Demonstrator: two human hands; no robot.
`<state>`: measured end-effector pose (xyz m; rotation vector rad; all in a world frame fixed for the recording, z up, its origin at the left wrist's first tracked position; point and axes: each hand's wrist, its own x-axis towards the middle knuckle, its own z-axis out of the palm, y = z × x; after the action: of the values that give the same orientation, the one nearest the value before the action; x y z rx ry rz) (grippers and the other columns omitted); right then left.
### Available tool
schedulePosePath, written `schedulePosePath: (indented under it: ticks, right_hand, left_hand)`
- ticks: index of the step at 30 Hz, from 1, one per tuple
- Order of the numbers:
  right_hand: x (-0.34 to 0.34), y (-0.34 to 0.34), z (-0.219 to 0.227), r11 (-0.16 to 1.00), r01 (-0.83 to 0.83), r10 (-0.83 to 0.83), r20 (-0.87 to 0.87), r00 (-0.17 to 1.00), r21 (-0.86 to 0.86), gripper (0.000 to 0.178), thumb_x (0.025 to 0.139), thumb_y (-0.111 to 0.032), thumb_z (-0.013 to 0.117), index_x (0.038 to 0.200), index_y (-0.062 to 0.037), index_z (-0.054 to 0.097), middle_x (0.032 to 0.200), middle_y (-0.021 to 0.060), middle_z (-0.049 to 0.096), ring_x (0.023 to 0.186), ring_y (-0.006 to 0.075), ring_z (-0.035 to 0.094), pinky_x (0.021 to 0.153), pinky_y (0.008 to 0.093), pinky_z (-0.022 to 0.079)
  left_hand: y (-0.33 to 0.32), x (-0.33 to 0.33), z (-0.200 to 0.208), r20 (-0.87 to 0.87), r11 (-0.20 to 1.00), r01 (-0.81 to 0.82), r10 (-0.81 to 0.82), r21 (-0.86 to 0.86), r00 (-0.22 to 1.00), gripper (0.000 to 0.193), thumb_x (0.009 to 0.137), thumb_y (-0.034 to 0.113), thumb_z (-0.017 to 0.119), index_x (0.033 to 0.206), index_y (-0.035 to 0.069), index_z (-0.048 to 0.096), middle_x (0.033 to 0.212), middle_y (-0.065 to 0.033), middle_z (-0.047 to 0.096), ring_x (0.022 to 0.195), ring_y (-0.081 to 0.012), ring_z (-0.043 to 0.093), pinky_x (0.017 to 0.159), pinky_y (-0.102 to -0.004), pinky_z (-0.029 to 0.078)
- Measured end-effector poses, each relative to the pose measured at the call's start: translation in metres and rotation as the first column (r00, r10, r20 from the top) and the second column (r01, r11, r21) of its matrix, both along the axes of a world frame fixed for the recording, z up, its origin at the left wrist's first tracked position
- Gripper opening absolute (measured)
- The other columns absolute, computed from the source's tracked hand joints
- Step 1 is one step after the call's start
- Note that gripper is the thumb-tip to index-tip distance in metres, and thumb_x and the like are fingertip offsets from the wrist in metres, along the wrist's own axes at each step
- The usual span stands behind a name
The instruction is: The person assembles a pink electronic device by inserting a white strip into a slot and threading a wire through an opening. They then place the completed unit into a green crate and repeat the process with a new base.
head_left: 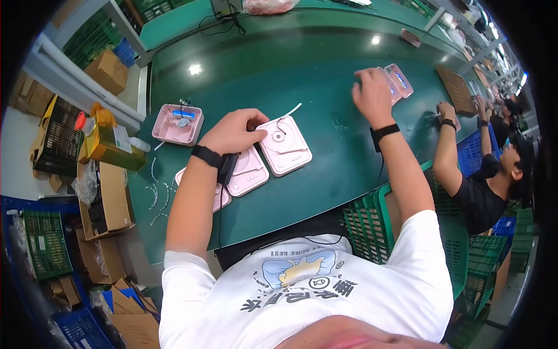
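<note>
My left hand [232, 132] has its thumb and bent fingers closed on the upper left edge of a pink plastic cover [292, 156], which lies on the table. This cover has a round recess, small buttons and a white strip sticking out at its top. Under my left wrist lie more pink covers [251, 174], partly hidden by my forearm. Farther right, my right hand [373, 96] curls its fingers over one of two adjoining pink cases [400, 79] with something blue inside; its fingertips are partly hidden.
An open pink case [195, 135] with wires and a blue part stands at the left, near loose wires [154, 195]. A yellow can [113, 145] stands by the table's left edge. A co-worker's hand [446, 110] is at the right, beside a brown cardboard piece [455, 87].
</note>
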<state>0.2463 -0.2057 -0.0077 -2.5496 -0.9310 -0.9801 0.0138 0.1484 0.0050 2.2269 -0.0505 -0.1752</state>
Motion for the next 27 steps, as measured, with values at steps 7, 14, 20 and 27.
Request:
schedulePosePath:
  ticks: [7,14,20,27]
  right_hand:
    - [-0.096,0.094,-0.004,0.786,-0.601,0.48,-0.757,0.444,0.146,0.04,0.106,-0.042,0.081,0.104,-0.0019,0.084,0.111,0.0174,0.076,0.113,0.0309,0.07,0.094,0.0418,0.057]
    - [-0.108,0.111,-0.023,0.697,-0.546,0.706,-0.581,0.405,0.465,0.03,0.099,-0.027,0.089,0.116,-0.0027,0.083,0.136,0.0098,0.071,0.121,0.0245,0.067,0.099,0.0387,0.056]
    - [-0.101,0.105,-0.01,0.736,-0.46,0.668,-0.645,0.371,0.497,0.024,0.098,-0.012,0.087,0.118,-0.0022,0.077,0.119,0.0083,0.073,0.103,0.0135,0.069,0.084,0.0307,0.057]
    - [-0.11,0.114,-0.025,0.708,-0.175,0.7,-0.712,0.054,0.684,0.017,0.098,-0.005,0.084,0.107,-0.0052,0.069,0.098,0.0006,0.072,0.078,0.0033,0.064,0.066,0.0222,0.051]
  left_hand:
    - [0.002,0.009,-0.018,-0.054,0.996,-0.051,0.047,-0.071,0.997,0.039,0.1,0.028,0.082,0.127,0.0,0.083,0.116,-0.0169,0.086,0.104,-0.0271,0.081,0.095,-0.04,0.064]
    - [0.003,0.01,-0.015,-0.075,0.99,-0.088,0.08,-0.108,0.994,0.035,0.101,0.027,0.084,0.119,-0.002,0.085,0.107,-0.0154,0.087,0.094,-0.0226,0.082,0.086,-0.0376,0.065]
    - [0.005,0.008,-0.016,-0.048,0.989,-0.097,0.092,-0.115,0.995,0.032,0.105,0.024,0.084,0.122,-0.004,0.082,0.1,-0.007,0.083,0.086,-0.0122,0.074,0.076,-0.0303,0.061]
    - [0.004,0.009,-0.019,-0.118,0.988,-0.106,0.093,-0.114,0.989,0.035,0.106,0.024,0.083,0.128,-0.003,0.081,0.106,-0.0065,0.082,0.091,-0.0116,0.074,0.081,-0.0298,0.06]
